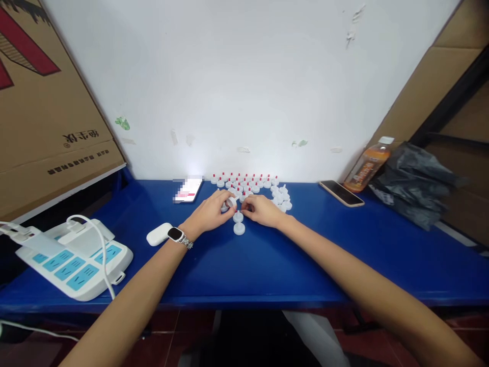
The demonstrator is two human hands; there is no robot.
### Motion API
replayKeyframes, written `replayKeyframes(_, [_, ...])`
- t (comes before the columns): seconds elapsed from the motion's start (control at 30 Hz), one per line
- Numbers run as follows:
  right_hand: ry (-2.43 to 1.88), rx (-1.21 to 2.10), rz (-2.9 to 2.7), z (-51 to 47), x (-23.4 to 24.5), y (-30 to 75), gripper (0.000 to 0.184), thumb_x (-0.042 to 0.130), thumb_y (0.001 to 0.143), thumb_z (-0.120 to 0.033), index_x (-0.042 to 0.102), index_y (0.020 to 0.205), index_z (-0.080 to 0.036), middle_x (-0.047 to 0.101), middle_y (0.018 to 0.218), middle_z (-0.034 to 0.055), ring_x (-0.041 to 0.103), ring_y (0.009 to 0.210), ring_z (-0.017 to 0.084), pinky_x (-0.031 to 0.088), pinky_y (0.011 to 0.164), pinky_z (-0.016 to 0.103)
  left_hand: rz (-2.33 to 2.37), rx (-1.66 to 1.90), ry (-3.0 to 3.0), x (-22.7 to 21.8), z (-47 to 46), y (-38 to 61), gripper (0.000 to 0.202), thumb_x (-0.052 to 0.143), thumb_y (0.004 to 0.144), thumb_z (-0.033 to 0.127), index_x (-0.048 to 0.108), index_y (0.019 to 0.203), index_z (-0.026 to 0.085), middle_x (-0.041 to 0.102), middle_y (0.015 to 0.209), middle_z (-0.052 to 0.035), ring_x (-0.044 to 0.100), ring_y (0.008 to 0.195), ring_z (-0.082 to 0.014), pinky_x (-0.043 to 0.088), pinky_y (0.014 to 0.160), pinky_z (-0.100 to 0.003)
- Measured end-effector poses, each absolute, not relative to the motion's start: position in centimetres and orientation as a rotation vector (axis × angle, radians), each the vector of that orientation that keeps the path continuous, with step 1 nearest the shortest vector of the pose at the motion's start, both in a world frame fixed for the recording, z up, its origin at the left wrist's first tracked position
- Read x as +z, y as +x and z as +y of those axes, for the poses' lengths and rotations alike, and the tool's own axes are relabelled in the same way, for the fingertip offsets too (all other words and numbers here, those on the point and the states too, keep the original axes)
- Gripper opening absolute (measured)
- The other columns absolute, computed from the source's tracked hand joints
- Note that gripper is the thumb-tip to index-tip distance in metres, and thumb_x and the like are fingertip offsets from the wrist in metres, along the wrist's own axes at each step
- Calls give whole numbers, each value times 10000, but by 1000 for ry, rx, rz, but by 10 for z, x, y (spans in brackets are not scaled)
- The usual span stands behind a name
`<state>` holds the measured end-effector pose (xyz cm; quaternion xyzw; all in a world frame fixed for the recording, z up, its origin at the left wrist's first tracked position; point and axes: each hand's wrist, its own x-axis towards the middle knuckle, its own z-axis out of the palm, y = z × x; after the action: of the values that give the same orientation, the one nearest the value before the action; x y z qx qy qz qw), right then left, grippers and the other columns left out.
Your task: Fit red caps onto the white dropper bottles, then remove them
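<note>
My left hand (214, 211) wears a watch at the wrist and grips a white round cap (231, 202) between thumb and fingers, tilted so its open side shows. Just to the right, my right hand (262, 210) has its fingertips pinched together; what they hold, if anything, is too small to make out. Between and below the hands, a white nozzle cap (238, 217) and another white cap (239, 229) lie on the blue table (263, 270). Several red-tipped white caps (254, 183) stand behind the hands, partly hidden by them.
Plain white caps (280, 198) lie in a pile at the right. Beyond are a phone (342, 193), an orange drink bottle (369, 165) and a black plastic bag (412, 183). Leftward are a lit phone (190, 189), a white case (158, 234) and a power strip (76, 265).
</note>
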<state>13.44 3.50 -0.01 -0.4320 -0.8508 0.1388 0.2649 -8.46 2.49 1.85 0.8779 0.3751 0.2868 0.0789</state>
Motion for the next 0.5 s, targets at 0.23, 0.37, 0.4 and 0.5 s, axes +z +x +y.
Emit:
replayKeyframes(0.23, [-1183,497,-2156,22,-9,148,222,690,795,-181,659,1015,-170,650,812,-4,546,645,107,397,646,243,1116,872,2626,17,25,-82,282,540,917,362,592,1153,216,654,1040,-57,612,950,-226,499,820,-355])
replayKeyframes(0.37, [-1244,415,-2127,19,-10,149,262,680,827,-205,678,1084,-157,647,834,18,546,681,120,412,672,255,1135,857,2609,17,25,-81,286,551,904,352,593,1152,217,660,1022,-56,625,931,-228,500,791,-348])
replayKeyframes(0.4, [-1247,388,-2139,19,-10,148,244,668,841,-205,692,1079,-157,646,849,28,548,691,124,416,682,259,1134,853,2607,17,25,-81,278,548,905,355,597,1142,218,662,1014,-56,628,925,-229,499,782,-347])
replayKeyframes(0.5, [-1254,335,-2169,21,-10,145,142,629,865,-166,736,958,-156,643,873,53,558,711,129,425,698,266,1124,852,2606,17,24,-79,259,535,916,374,603,1113,221,671,1003,-57,633,906,-229,497,759,-344])
